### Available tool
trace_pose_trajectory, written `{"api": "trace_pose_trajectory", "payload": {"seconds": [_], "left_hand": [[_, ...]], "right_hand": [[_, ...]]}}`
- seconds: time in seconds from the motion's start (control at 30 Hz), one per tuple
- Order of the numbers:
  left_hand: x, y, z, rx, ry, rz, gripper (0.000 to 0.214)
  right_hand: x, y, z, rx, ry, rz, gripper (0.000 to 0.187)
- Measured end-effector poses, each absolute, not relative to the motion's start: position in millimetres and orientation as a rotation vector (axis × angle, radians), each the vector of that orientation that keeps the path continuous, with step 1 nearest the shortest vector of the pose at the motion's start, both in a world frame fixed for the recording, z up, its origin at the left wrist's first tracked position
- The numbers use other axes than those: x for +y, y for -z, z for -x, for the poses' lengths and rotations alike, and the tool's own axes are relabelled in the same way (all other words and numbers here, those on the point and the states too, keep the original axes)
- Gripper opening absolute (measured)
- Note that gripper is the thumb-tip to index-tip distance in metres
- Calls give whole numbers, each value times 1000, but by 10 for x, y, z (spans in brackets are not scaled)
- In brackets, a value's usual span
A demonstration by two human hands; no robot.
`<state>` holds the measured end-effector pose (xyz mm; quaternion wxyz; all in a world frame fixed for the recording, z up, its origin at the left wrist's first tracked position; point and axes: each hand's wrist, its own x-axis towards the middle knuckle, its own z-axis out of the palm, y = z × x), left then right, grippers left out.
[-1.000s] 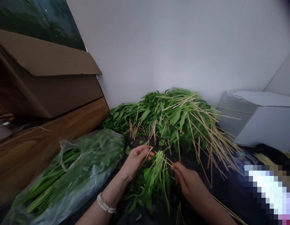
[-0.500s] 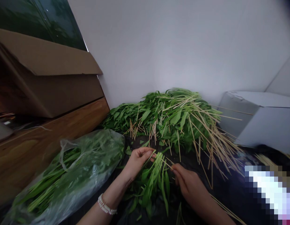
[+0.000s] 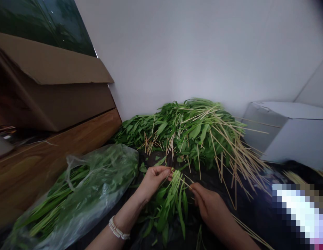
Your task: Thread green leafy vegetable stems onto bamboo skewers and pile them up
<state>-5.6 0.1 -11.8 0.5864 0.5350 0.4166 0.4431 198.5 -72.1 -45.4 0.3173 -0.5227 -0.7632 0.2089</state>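
Low in the middle, a small bunch of leafy green stems (image 3: 175, 194) hangs with its cut ends up and leaves down. Its upper ends are lined up along a thin wooden skewer (image 3: 186, 184). Closed at the skewer's left end, my left hand (image 3: 155, 181) pinches a green stem at the tip. My right hand (image 3: 207, 201) is wrapped round the skewer's right end, its fingertips partly hidden. Whether the skewer pierces each stem is too small to tell. Behind both hands lies a large heap of leafy greens (image 3: 166, 121) with many skewers sticking out of it.
A clear plastic bag (image 3: 98, 194) of greens lies at left, beside a wooden surface (image 3: 98, 130) bearing an open cardboard box (image 3: 75, 100). At right stands a white box (image 3: 302, 135). Black sheeting (image 3: 187, 236) lies underneath; a white wall (image 3: 190, 52) rises behind.
The stem in my left hand has moved in against the row on the skewer; less of it sticks out from the fingers. My right hand has hardly moved.
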Motion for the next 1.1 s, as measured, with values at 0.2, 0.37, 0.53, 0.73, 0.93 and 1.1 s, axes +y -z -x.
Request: {"api": "trace_pose_trajectory", "payload": {"seconds": [0.2,0.37,0.53,0.73,0.93,1.1], "left_hand": [[-21,164,50,1009,-945,-1132,33],[-14,193,56,960,-947,-1040,34],[-20,172,45,1011,-935,-1087,34],[-47,156,16,1012,-952,-1145,36],[-123,103,-25,777,-809,-1317,33],[-78,63,41,852,-918,-1165,36]], "right_hand": [[-720,461,-1968,-2019,-462,1391,25],[-726,457,-1963,-2019,-472,1391,25],[-735,505,-1981,-2022,-481,1404,25],[-710,527,-1977,-2014,-473,1398,27],[-721,416,-1976,-1966,-484,1395,26],[-714,341,-2037,-1934,-485,1376,22]]}}
